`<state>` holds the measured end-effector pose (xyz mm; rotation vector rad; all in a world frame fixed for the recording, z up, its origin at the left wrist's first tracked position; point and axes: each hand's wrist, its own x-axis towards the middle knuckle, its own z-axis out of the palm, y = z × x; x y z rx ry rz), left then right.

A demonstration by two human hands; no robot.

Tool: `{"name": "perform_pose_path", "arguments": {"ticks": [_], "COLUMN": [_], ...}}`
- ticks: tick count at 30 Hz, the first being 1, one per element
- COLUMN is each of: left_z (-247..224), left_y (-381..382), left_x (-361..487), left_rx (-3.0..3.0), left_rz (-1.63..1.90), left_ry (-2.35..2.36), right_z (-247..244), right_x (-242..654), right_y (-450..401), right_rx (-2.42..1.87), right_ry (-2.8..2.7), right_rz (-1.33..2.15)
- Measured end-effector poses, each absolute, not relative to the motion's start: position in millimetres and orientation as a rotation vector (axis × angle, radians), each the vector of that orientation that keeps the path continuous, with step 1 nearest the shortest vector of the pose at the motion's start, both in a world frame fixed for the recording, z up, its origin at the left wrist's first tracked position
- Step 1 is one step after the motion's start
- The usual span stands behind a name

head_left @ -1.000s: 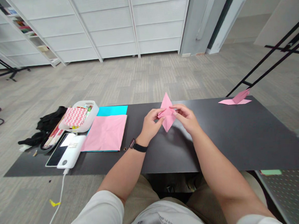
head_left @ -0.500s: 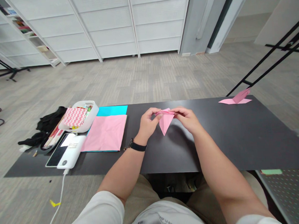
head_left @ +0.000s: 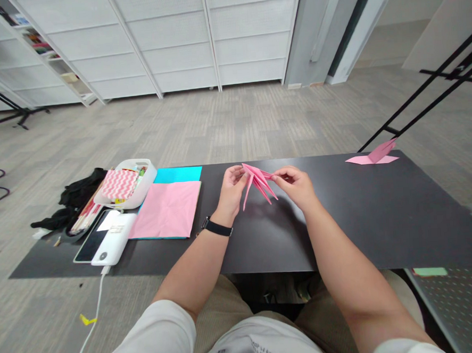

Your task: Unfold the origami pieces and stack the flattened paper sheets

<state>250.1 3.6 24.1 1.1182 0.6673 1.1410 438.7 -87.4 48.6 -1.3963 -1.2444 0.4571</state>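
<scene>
A folded pink paper [head_left: 258,179] is held up over the dark table [head_left: 342,218], its several narrow points fanned out and hanging downward. My left hand [head_left: 233,184], with a black band at the wrist, pinches its left end. At its right end, my right hand [head_left: 294,182] has a pointed tip between thumb and fingers. Another folded pink paper figure [head_left: 374,156] lies at the table's far right corner. To the left of my hands, a pink sheet [head_left: 166,210] rests over blue paper [head_left: 179,174].
At the table's left are a white basket [head_left: 145,184] with a zigzag-patterned packet, a black tray of pens [head_left: 82,218], black cloth [head_left: 79,190], a tablet [head_left: 89,246] and a white power bank [head_left: 114,240] with a cable. A black metal stand [head_left: 411,102] rises behind the right corner.
The folded pink paper has turned and spread from one downward triangle into several separate points. My right hand has shifted its pinch to the paper's right tip.
</scene>
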Motion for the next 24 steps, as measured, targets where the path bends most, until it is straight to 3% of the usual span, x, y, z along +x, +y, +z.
{"name": "perform_pose_path", "arguments": {"ticks": [8, 24], "left_z": [33.4, 41.6], "left_y": [-0.9, 14.4], "left_x": [241.6, 222.9], "left_rx": [1.412, 2.006], "left_rz": [1.071, 1.226], "left_ry": [0.662, 0.866], "right_z": [46.8, 47.1], "right_x": [450.9, 481.1], "right_y": [-88.0, -87.7], "right_rx": [-1.505, -1.547], "right_ry": [-1.088, -1.133], "right_rz": [0.141, 0.157]}}
